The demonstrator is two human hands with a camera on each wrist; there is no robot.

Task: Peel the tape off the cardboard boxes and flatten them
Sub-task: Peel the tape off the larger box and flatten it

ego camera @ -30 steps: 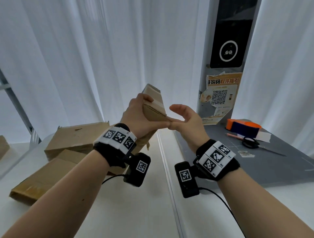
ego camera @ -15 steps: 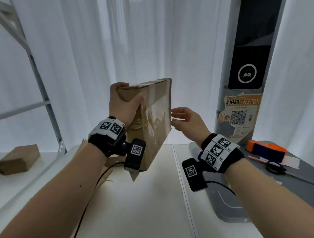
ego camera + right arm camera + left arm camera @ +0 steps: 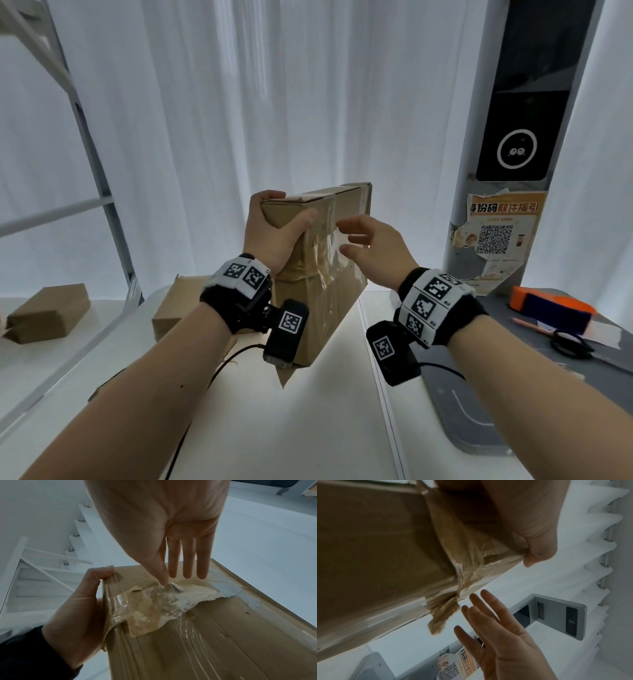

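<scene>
Right wrist shows crinkled glossy tape (image 3: 154,601) on matte cardboard box (image 3: 223,635).

Readable signs: one orange poster, plus coded markers

On the grey pillar (image 3: 520,137) at the right of the head view, an orange poster (image 3: 498,240) reads "身份码取件指引" above a QR code (image 3: 496,238); its first character is partly cut. Both wristbands (image 3: 433,301) carry black-and-white square markers, without legible text.
</scene>
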